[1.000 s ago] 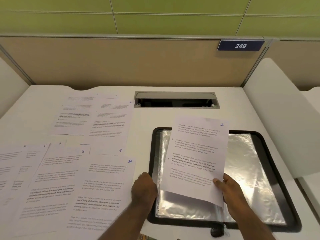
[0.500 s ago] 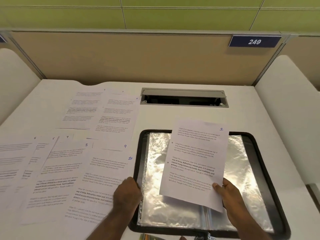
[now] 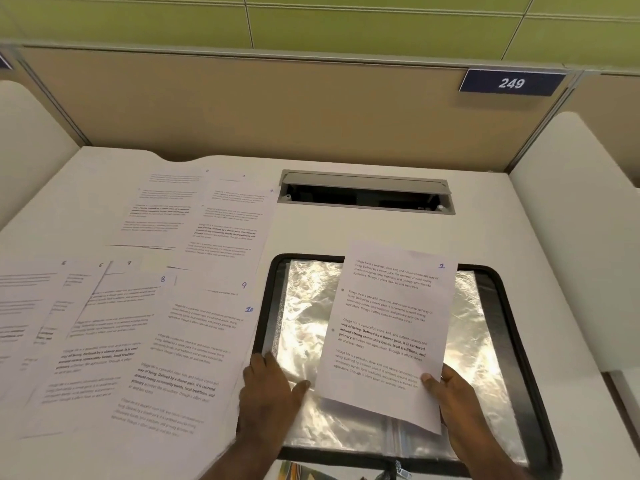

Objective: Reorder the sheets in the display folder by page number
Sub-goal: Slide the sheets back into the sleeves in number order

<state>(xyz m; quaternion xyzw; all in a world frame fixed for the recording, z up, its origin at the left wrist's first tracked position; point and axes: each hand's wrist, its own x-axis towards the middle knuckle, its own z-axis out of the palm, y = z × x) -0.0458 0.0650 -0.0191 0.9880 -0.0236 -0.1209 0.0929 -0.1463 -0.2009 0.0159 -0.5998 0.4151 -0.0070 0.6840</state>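
A black display folder [image 3: 512, 327] lies open on the desk, its shiny clear sleeves [image 3: 308, 306] facing up. My right hand [image 3: 453, 400] pinches the lower right corner of the sheet numbered 1 [image 3: 388, 327] and holds it tilted above the folder's middle. My left hand [image 3: 270, 389] rests flat on the folder's left sleeve near its front edge, fingers spread. To the left, numbered sheets lie fanned out on the desk: sheet 10 [image 3: 180, 358] nearest the folder, sheet 9 [image 3: 221, 282] and sheet 8 [image 3: 121, 323] beside it, more further left.
Sheets numbered 2 to 4 [image 3: 207, 209] lie at the back left. A cable slot with a raised grey flap [image 3: 363, 188] sits behind the folder. White side panels [image 3: 575, 237] and a beige partition with a 249 label [image 3: 512, 83] enclose the desk.
The left stack of sleeves has been laid open flat to the left. My left hand has shifted left onto it, while sheet 1 stays in my right hand.
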